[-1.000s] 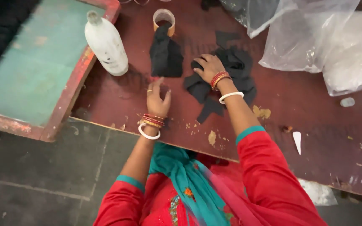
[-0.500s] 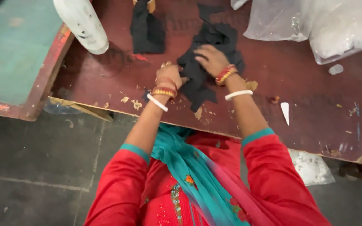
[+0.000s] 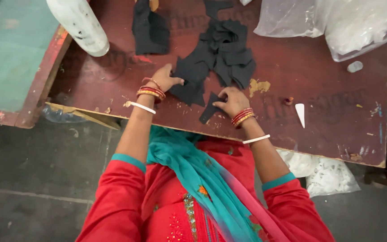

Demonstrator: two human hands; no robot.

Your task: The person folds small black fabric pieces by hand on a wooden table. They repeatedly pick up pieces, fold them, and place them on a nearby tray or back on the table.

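Note:
A loose pile of black fabric pieces (image 3: 222, 54) lies on the dark red table (image 3: 319, 85). My left hand (image 3: 165, 79) rests on the pile's near-left edge, fingers pinching a black piece (image 3: 189, 83). My right hand (image 3: 233, 101) presses a single small black piece (image 3: 209, 107) flat near the table's front edge. Both wrists carry red, gold and white bangles. A separate folded black cloth (image 3: 150, 29) lies farther back on the left.
A white plastic bottle (image 3: 79, 22) stands at the back left beside a teal-topped table (image 3: 10, 54). Clear plastic bags of white material (image 3: 341, 22) fill the back right. A small white pointed scrap (image 3: 300, 114) lies to the right. White bags (image 3: 328, 175) sit on the floor.
Both hands have drawn back toward the table's front edge. The right hand left the pile and now presses one small black piece; the left hand grips the pile's near edge.

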